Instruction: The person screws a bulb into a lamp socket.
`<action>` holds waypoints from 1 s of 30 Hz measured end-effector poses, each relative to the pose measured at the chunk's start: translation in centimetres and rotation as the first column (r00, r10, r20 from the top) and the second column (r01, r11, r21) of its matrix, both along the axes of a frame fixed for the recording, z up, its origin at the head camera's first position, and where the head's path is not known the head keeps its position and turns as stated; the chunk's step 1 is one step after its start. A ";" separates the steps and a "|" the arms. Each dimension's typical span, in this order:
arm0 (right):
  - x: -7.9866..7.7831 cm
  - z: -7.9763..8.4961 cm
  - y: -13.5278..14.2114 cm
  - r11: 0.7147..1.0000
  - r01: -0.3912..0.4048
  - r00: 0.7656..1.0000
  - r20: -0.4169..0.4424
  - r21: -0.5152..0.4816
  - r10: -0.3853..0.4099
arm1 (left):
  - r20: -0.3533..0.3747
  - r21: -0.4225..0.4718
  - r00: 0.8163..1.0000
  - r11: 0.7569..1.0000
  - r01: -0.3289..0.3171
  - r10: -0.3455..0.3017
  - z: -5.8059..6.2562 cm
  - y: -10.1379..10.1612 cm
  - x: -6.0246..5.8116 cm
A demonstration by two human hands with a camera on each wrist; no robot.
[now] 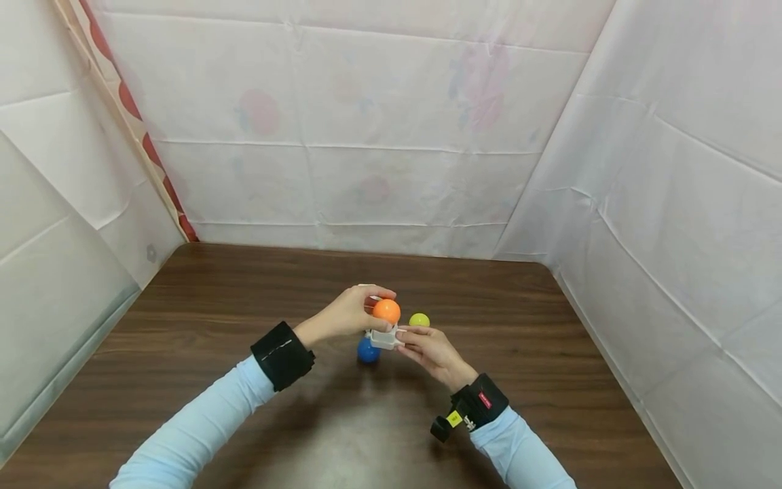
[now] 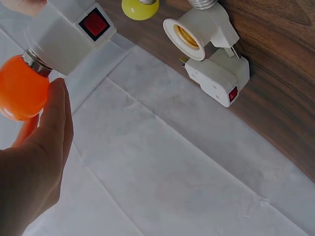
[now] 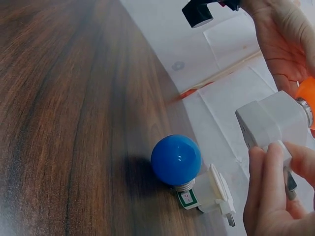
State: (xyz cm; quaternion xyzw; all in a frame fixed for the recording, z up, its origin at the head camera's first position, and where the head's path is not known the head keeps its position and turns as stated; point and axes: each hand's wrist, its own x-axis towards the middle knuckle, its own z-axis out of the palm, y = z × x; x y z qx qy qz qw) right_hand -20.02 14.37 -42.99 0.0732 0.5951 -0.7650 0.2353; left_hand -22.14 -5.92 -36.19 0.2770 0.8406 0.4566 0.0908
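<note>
My left hand [image 1: 349, 314] holds an orange light bulb [image 1: 386, 311] between fingers and thumb. The bulb's metal screw base meets the open end of a white plug-in lamp socket [image 3: 275, 118], which carries a red rocker switch [image 2: 94, 24]. From the other side my right hand [image 1: 432, 353] pinches this socket at its plug end, where a metal prong [image 3: 291, 183] shows. Both things are raised above the table. Below and left of the right hand, a blue light bulb [image 3: 176, 160] sits in another white socket [image 3: 211, 191] on the table.
A yellow-green light bulb [image 1: 419, 320] lies just beyond the right hand. In the left wrist view, a white lamp socket with a brass-coloured inside [image 2: 211, 29] touches a white plug with a red switch [image 2: 221, 76]. White sheets [image 1: 366, 136] hang around the wooden table [image 1: 244, 299].
</note>
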 end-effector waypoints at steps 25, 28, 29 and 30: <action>0.1 -0.5 -0.6 1.000 0.005 1.000 0.011 -0.018 -0.004 | -0.389 -0.380 0.913 0.882 -0.278 0.121 2.6 1.2 2.3; 0.0 -0.3 -0.8 1.000 0.003 1.000 -0.001 -0.019 -0.003 | -0.466 -0.371 0.877 0.873 -0.316 0.120 2.8 1.4 2.6; 0.0 -0.2 -0.8 1.000 0.004 1.000 -0.001 -0.020 -0.004 | -0.474 -0.368 0.872 0.872 -0.322 0.122 2.8 1.4 2.6; 0.0 -0.2 -0.9 1.000 0.006 1.000 -0.003 -0.019 -0.006 | -0.476 -0.363 0.870 0.874 -0.324 0.125 2.8 1.4 2.6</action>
